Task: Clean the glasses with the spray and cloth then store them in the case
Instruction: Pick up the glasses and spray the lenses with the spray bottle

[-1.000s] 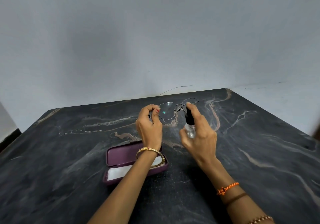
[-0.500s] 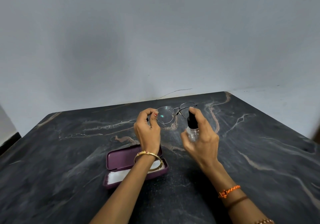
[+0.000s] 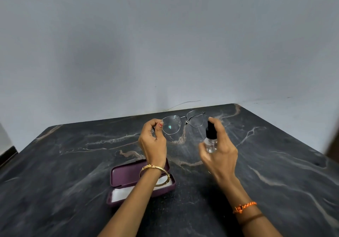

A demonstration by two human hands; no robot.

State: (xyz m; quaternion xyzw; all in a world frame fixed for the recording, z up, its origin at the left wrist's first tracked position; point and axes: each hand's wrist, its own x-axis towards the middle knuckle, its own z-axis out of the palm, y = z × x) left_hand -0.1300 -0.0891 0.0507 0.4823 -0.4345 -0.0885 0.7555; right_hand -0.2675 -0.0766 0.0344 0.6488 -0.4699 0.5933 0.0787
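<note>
Now left hand (image 3: 153, 141) pinches glasses (image 3: 183, 124); right hand (image 3: 219, 152) grips spray bottle (image 3: 211, 139).

one glasses (image 3: 183, 124), one spray bottle (image 3: 211, 141), one case (image 3: 126, 174), two hands (image 3: 153, 143)

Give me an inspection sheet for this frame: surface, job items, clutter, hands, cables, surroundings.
Surface: dark marble table with pale veins; no spills seen.
Job's things: glasses held up above the table, droplets on one lens; spray bottle, clear with black pump; purple case open on the table, white cloth inside.
Clutter: nothing seen.
Grippers: left hand pinches the glasses at one end of the frame; right hand grips the bottle, one of its fingers on the pump.
Cables: thin dark line on the wall; wire or crack, cannot tell.
Surroundings: plain grey wall.
</note>
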